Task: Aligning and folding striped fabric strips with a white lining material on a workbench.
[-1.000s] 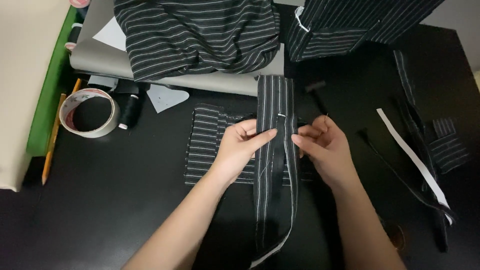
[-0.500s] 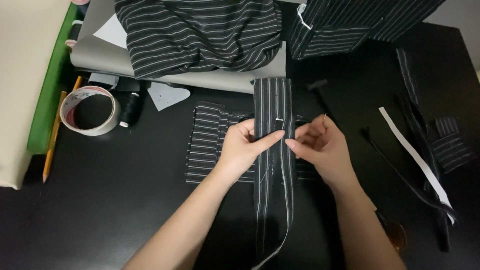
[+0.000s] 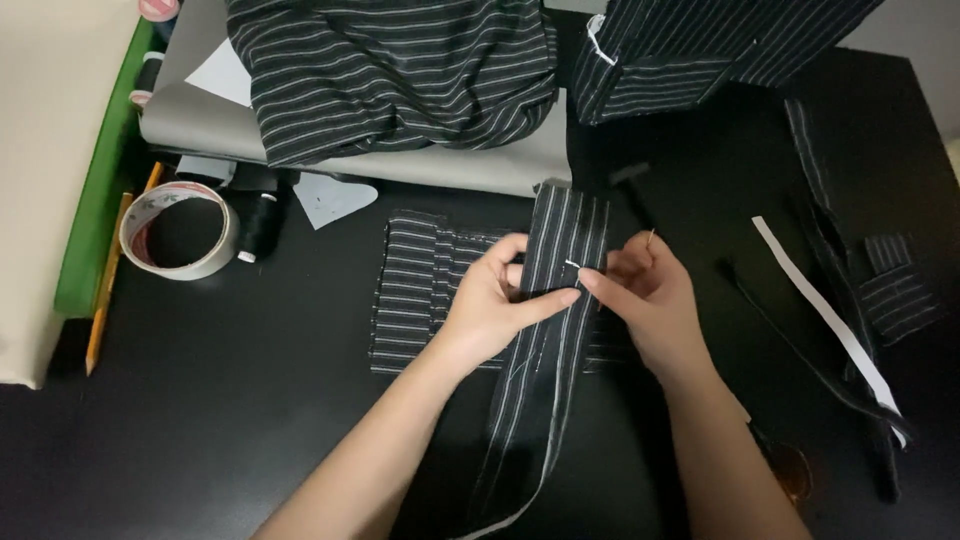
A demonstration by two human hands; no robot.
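A long black strip of white-striped fabric (image 3: 560, 235) runs from the table's middle down toward me, over a flat folded striped piece (image 3: 405, 290). My left hand (image 3: 495, 305) pinches the strip from its left side, thumb and forefinger closed on it. My right hand (image 3: 645, 290) meets it from the right, fingertips on the strip's right edge; a small pale pin or thread end (image 3: 573, 265) shows between the two hands. A thin needle-like tip (image 3: 651, 238) sticks up by my right fingers.
A tape roll (image 3: 180, 230), a black thread spool (image 3: 260, 222) and a yellow pencil (image 3: 115, 270) lie at left. Striped garments (image 3: 400, 70) rest on a grey board at the back. A white strip (image 3: 825, 310) and striped scraps (image 3: 895, 295) lie at right.
Both hands have drawn closer together on the strip, and the fingertips now meet at its right edge. The strip's upper end has shifted slightly.
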